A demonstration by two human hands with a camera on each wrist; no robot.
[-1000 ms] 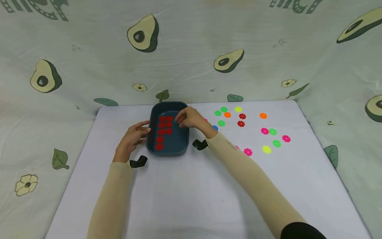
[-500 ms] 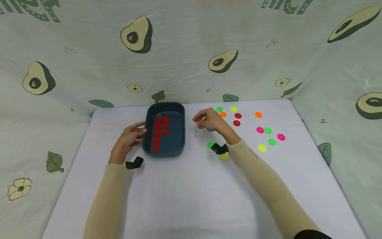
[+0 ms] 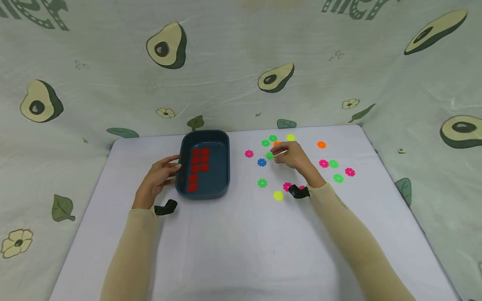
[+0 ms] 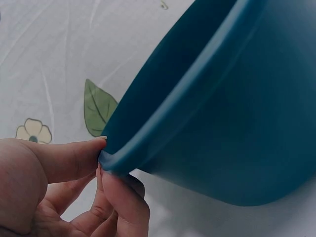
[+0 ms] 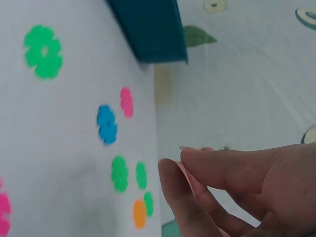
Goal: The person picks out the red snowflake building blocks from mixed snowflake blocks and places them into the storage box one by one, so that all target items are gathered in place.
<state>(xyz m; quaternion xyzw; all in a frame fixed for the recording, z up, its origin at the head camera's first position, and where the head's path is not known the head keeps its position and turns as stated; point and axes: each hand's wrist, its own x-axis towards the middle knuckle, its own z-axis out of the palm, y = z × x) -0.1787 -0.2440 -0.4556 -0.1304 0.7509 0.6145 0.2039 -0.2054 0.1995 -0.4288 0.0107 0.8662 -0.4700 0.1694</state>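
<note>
A dark blue rectangular tray [image 3: 217,175] stands at the back left of the table, with several red flower-shaped discs [image 3: 194,169] laid in rows along its left side. My left hand [image 3: 155,179] holds the tray's left edge; in the left wrist view the thumb lies over the rim and the fingers come from beneath. Above the scattered discs hovers my right hand [image 3: 295,158], its fingers loosely bent and nothing visible in them. Its fingertips are nearest a green disc [image 3: 269,155] and a partly covered orange disc [image 3: 276,144]. The right hand hides the dark red discs.
Loose discs lie over the table's right half, among them a blue disc [image 3: 261,162], a pink disc [image 3: 249,154] and a yellow disc [image 3: 278,195]. A printed cloth [image 3: 226,62] hangs behind the white table [image 3: 226,251].
My right hand has left the inside of the tray and moved right over the loose discs. The left hand keeps its hold on the tray. The head view has shifted slightly.
</note>
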